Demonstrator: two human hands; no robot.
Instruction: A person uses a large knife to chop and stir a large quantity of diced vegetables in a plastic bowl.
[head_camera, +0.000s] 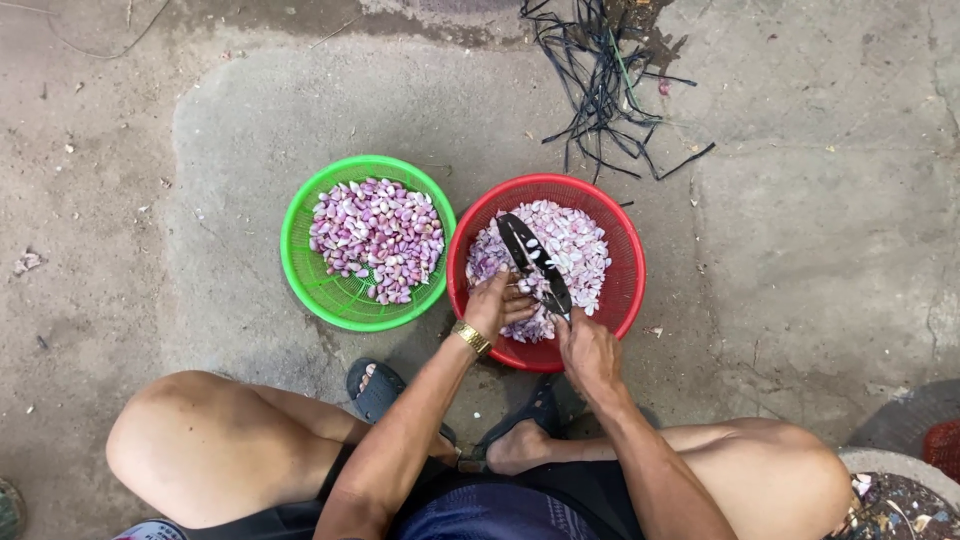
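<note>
Ideally the right hand (590, 352), gripping the knife (535, 262), cuts away from the left hand (497, 303); that hand pinches a shallot beside the blade.

the floor (820, 250) is rough grey concrete, with a paler, smoother patch (260, 120) in the middle and darker, dirtier ground to the left and far edge. on the patch stand two round plastic baskets touching side by side: a green basket (305, 280) on the left and a red basket (628, 285) on the right. beyond the red one, at the far edge, lies a loose tangle of black strips (600, 90). small bits of debris (25, 262) are scattered at the left. near the baskets, two dark sandals (378, 392) rest on the concrete.
</note>
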